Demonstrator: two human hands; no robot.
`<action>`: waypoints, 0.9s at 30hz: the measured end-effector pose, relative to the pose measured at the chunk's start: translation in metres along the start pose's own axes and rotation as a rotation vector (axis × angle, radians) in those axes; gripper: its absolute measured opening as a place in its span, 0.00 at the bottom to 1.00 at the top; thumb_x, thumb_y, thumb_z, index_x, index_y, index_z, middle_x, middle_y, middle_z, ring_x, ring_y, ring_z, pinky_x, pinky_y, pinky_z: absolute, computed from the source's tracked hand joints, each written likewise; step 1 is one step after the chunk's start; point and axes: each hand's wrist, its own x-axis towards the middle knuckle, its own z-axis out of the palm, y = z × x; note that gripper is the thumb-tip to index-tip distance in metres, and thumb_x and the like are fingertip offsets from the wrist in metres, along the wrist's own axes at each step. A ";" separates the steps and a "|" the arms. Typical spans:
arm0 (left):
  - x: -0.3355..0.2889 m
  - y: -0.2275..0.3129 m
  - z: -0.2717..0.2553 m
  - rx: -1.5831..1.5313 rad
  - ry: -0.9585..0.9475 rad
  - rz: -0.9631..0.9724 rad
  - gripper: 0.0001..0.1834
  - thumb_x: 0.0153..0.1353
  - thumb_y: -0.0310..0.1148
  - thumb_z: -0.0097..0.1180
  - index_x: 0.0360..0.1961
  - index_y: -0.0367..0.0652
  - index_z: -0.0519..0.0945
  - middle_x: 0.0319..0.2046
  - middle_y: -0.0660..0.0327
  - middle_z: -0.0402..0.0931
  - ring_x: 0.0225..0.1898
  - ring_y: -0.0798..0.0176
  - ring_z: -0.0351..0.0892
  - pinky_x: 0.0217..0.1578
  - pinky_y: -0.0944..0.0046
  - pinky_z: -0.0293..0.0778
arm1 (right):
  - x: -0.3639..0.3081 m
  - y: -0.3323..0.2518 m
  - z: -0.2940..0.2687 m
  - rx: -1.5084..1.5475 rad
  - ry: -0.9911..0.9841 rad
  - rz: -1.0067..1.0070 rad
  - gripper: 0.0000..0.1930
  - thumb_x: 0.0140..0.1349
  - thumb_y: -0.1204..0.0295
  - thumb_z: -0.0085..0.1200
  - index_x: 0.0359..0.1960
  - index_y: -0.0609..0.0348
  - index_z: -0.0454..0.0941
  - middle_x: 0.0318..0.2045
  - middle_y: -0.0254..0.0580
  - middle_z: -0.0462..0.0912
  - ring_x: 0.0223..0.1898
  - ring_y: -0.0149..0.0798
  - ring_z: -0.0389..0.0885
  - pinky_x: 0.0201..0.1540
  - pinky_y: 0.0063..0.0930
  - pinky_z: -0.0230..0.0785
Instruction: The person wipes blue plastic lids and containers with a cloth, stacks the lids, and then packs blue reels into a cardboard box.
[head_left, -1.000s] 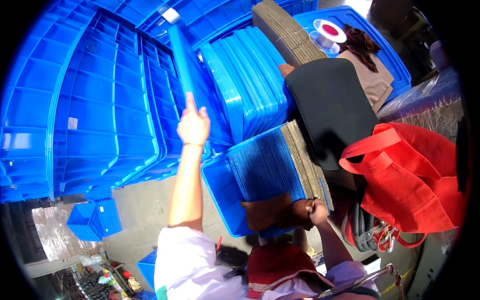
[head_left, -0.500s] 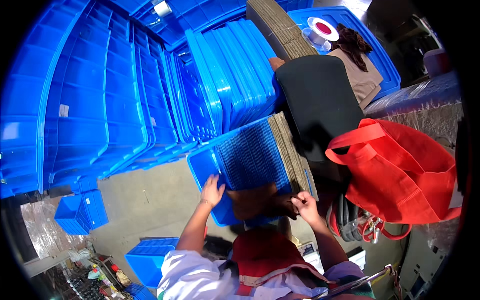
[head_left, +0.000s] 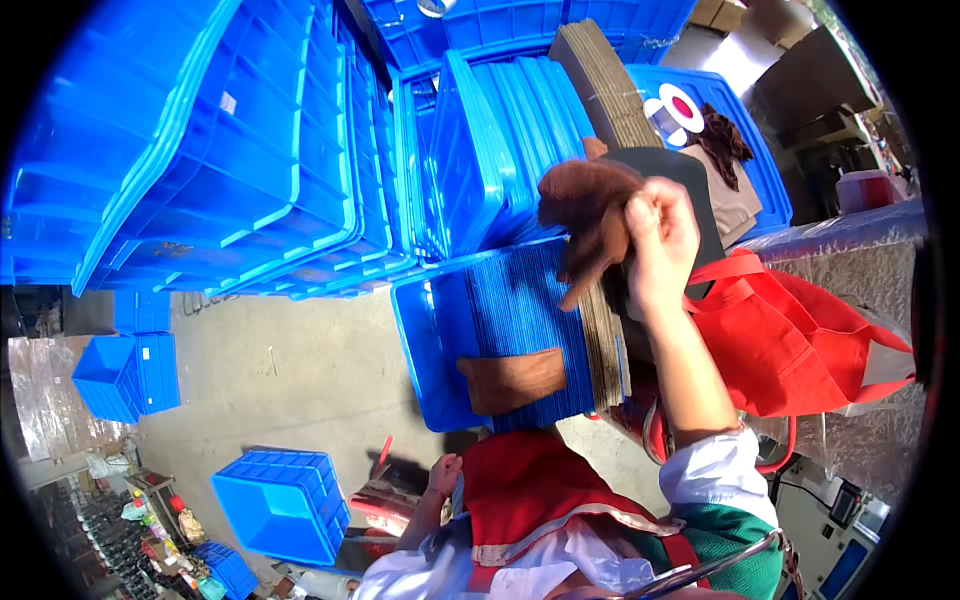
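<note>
My right hand [head_left: 662, 235] is raised over the dark seat [head_left: 705, 185], closed on a brown cloth glove [head_left: 590, 205] whose limp finger parts hang down. Another brown piece of cloth [head_left: 515, 382], perhaps the matching glove, lies across a tight row of blue ribbed sheets [head_left: 520, 295]. Those sheets stand in an open blue bin [head_left: 425, 320], beside brown cardboard sheets [head_left: 600, 345]. My left hand [head_left: 445, 474] is low by the red apron [head_left: 525, 490], its fingers curled with nothing visible in them.
Stacked blue crates [head_left: 260, 130] fill the left and back. A red bag [head_left: 790, 340] stands at the right. A tape roll [head_left: 682, 107] and dark brown cloth [head_left: 725, 145] rest on a blue lid [head_left: 770, 185]. A blue crate [head_left: 285, 505] sits on the floor.
My right hand has lifted the brown glove from the bin, up and to the right. My left hand has left the bin's side and dropped toward my body, its fingers now curled. The view has shifted.
</note>
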 end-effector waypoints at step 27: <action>0.108 0.099 -0.051 0.206 -0.398 -0.031 0.15 0.51 0.38 0.57 0.39 0.44 0.77 0.22 0.59 0.77 0.20 0.67 0.73 0.22 0.65 0.70 | -0.536 -0.027 -0.281 -0.936 -0.636 1.526 0.18 0.52 0.56 0.49 0.30 0.59 0.80 0.36 0.51 0.79 0.39 0.49 0.77 0.42 0.40 0.68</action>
